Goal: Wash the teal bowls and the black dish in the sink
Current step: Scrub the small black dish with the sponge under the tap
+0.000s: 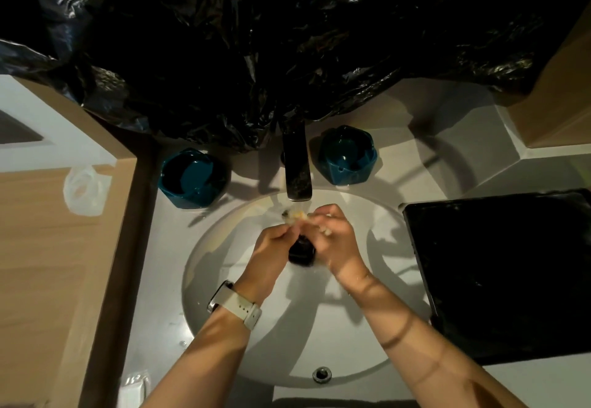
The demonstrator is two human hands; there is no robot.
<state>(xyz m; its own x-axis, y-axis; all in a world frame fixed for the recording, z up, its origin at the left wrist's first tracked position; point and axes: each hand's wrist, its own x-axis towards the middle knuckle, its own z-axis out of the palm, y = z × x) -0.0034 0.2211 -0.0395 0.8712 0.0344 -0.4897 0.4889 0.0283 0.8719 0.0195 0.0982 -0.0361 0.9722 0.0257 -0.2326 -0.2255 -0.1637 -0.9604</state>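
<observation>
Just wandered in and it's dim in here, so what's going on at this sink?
A person is washing up. Both hands, the left hand and the right hand, are together under the tap over the white sink, gripping a small, pale, soapy thing that is too blurred to name. Two teal bowls, one left of the tap and one right of it, sit on the counter. A black dish lies to the right of the sink.

Two hands meet under a running faucet (298, 168) above a white sink (224, 279). The left hand (271, 247) and right hand (335, 235) pinch a small yellowish object (300, 215), possibly a sponge. Two teal bowls (192, 180) flank the faucet on the bench (447, 152); a black dish (511, 273) lies right.
</observation>
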